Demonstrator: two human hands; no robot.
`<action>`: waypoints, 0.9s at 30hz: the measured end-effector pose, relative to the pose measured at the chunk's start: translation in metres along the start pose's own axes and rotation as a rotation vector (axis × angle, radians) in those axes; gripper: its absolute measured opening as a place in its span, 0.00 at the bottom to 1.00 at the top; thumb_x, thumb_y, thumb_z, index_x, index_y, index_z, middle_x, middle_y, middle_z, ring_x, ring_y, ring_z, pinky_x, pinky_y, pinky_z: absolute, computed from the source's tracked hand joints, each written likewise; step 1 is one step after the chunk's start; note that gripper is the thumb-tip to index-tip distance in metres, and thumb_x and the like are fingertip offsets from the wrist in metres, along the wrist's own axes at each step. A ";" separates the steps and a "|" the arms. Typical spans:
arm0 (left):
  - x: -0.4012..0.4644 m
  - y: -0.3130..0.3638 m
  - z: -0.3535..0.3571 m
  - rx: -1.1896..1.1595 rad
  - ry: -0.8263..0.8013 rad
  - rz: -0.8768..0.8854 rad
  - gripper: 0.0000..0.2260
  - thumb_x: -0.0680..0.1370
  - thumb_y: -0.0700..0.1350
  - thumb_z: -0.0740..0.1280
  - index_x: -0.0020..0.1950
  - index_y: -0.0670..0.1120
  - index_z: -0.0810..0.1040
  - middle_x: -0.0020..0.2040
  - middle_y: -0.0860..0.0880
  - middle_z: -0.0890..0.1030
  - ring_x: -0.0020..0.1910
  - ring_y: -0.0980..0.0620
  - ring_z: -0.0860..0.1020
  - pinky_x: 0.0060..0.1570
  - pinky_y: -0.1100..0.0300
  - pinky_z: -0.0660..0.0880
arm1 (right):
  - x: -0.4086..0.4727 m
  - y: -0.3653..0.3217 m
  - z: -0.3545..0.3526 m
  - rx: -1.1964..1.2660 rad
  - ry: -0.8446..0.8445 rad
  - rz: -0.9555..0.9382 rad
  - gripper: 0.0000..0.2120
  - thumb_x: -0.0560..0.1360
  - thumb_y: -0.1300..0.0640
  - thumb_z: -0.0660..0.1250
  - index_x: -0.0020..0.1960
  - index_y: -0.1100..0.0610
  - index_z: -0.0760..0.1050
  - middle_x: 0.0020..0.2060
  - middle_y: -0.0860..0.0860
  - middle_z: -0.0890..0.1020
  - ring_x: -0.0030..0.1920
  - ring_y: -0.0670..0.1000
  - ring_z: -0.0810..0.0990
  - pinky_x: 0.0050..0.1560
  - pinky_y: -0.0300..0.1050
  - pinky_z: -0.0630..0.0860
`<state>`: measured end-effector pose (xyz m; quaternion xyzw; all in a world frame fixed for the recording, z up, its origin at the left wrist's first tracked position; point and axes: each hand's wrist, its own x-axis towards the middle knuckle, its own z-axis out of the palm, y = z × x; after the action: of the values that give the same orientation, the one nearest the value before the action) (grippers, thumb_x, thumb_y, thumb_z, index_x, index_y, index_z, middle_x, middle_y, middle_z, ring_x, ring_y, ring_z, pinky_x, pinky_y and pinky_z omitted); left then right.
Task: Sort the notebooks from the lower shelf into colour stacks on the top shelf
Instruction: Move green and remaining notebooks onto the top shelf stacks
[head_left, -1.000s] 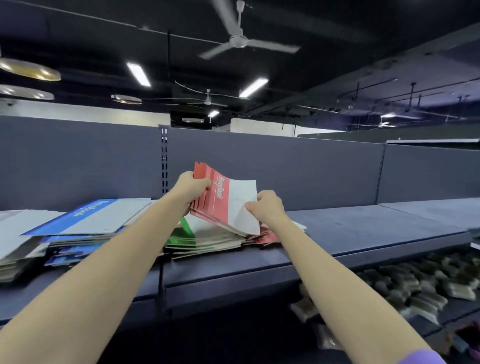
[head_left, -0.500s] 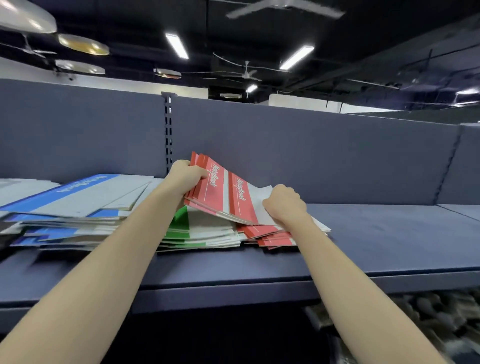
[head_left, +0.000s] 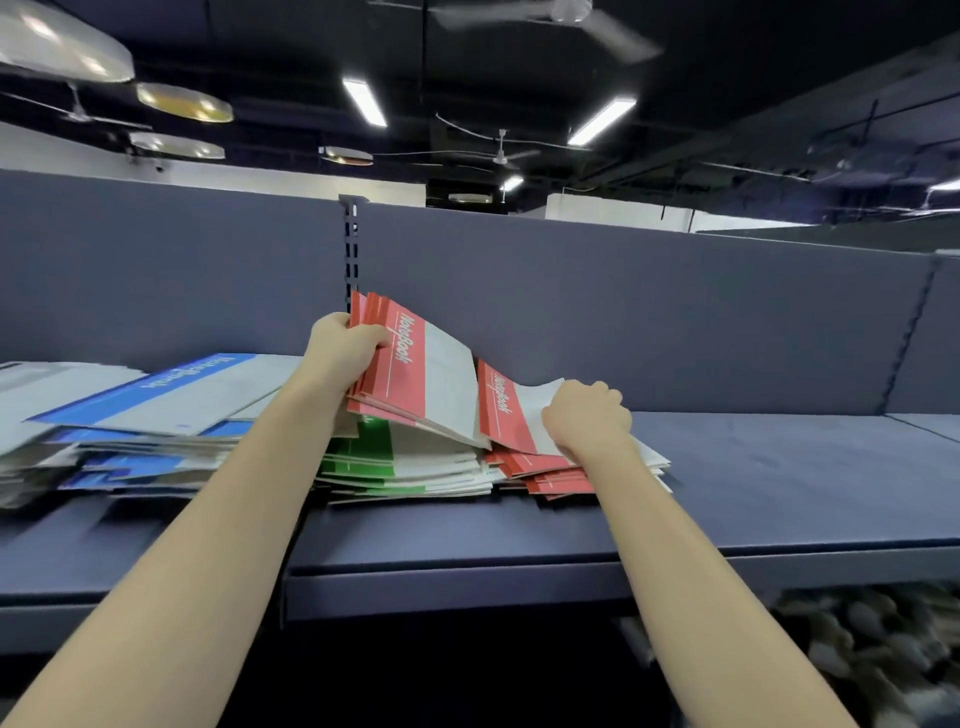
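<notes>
Fingers of left hand (head_left: 340, 353) grip tilted red notebooks (head_left: 415, 379); right hand (head_left: 584, 421) pinches one on red stack (head_left: 550, 467).

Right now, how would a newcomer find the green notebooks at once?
Look at the top shelf, where notebooks lie in piles. The green notebooks form the middle pile, between blue notebooks and red notebooks. Only theirs have green covers.

"NoteBook" in white script, running sideways along the red band of the red notebook (head_left: 415, 374) tilted up in the left hand (head_left: 343, 348). Same white "NoteBook" script on the red band of a second red notebook (head_left: 506, 410), under the right hand (head_left: 584, 415). White lettering on the blue band of the top blue notebook (head_left: 156, 392), too blurred to read.
</notes>
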<state>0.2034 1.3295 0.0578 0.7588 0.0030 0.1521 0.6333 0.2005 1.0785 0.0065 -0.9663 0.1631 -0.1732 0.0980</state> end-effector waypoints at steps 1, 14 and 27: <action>0.000 0.001 -0.003 -0.008 -0.002 -0.008 0.09 0.78 0.43 0.67 0.57 0.43 0.77 0.49 0.44 0.83 0.41 0.47 0.81 0.36 0.58 0.75 | -0.001 0.001 0.000 -0.007 0.005 0.004 0.15 0.77 0.62 0.59 0.63 0.59 0.72 0.63 0.60 0.72 0.62 0.60 0.70 0.56 0.50 0.70; -0.021 0.000 0.022 -0.107 -0.093 -0.003 0.10 0.80 0.41 0.66 0.61 0.43 0.74 0.47 0.48 0.81 0.38 0.53 0.80 0.23 0.67 0.72 | -0.005 -0.009 -0.007 0.148 0.063 -0.079 0.07 0.77 0.60 0.58 0.50 0.54 0.74 0.51 0.56 0.79 0.51 0.61 0.75 0.52 0.50 0.70; -0.017 -0.008 0.024 -0.141 -0.074 -0.026 0.13 0.81 0.42 0.65 0.65 0.44 0.71 0.55 0.46 0.79 0.40 0.53 0.78 0.27 0.62 0.71 | 0.003 -0.003 -0.024 0.693 0.039 0.057 0.24 0.72 0.58 0.74 0.31 0.55 0.58 0.27 0.50 0.64 0.30 0.52 0.64 0.27 0.42 0.59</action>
<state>0.1946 1.3045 0.0430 0.7174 -0.0212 0.1156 0.6867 0.1953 1.0765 0.0305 -0.8672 0.1235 -0.2338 0.4219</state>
